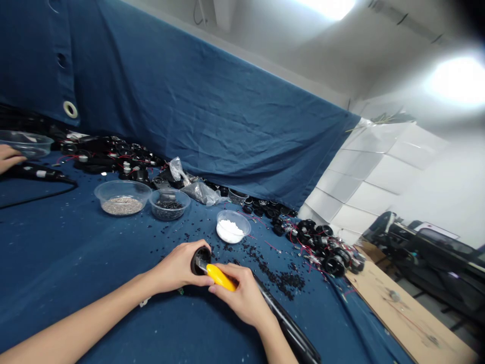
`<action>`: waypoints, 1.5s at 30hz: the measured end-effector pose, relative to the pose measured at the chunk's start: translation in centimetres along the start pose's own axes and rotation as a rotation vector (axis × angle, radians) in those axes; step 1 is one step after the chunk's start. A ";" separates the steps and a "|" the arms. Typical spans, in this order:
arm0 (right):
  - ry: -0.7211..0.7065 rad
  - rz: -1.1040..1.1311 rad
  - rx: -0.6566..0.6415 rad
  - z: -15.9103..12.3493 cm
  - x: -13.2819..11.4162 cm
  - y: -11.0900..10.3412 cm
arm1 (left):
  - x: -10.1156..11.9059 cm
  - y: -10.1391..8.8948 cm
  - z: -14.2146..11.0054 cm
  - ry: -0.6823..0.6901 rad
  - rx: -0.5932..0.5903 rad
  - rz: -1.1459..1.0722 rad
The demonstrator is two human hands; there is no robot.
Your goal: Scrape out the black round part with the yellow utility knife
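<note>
My left hand (181, 267) is closed around a round black plastic housing (196, 263), its hollow side facing right. A yellow utility knife (220, 277) is gripped in my right hand (244, 293). Its grey metal front end reaches into the opening of the housing; the tip is hidden inside. Fingers of both hands meet near the knife's front. Under my right forearm lies a long black tube-shaped part (290, 323), partly covered. A small tub of white pieces (232, 228) stands just beyond my hands.
Tubs of silvery screws (123, 199) and black screws (169, 205) stand at left. Small black pieces (286, 280) are scattered at right. Black motor parts with red wires (329, 253) line the back. Another person's hand (9, 157) is at the left edge.
</note>
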State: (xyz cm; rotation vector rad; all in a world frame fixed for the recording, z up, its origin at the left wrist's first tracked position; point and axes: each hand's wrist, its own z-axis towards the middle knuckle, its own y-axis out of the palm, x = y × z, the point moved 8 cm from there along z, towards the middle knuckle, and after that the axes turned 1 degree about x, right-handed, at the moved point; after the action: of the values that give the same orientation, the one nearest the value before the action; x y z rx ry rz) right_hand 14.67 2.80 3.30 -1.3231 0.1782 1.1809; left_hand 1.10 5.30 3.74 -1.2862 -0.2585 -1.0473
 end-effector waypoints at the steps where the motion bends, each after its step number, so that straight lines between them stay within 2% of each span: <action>1: 0.001 -0.007 0.004 0.0 0.0 0.0 | 0.0 0.0 0.0 -0.001 0.002 0.004; 39: 0.005 -0.006 -0.021 -0.2 0.1 0.1 | 0.0 0.3 -0.1 -0.016 -0.027 0.020; 45: -0.003 -0.011 0.006 -0.1 -0.1 -0.1 | -0.1 0.2 -0.1 0.007 -0.002 0.025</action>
State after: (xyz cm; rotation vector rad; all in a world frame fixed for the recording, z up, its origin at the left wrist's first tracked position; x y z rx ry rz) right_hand 14.81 2.69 3.38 -1.3160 0.1723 1.1725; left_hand 1.18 5.24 3.56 -1.2844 -0.2353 -1.0305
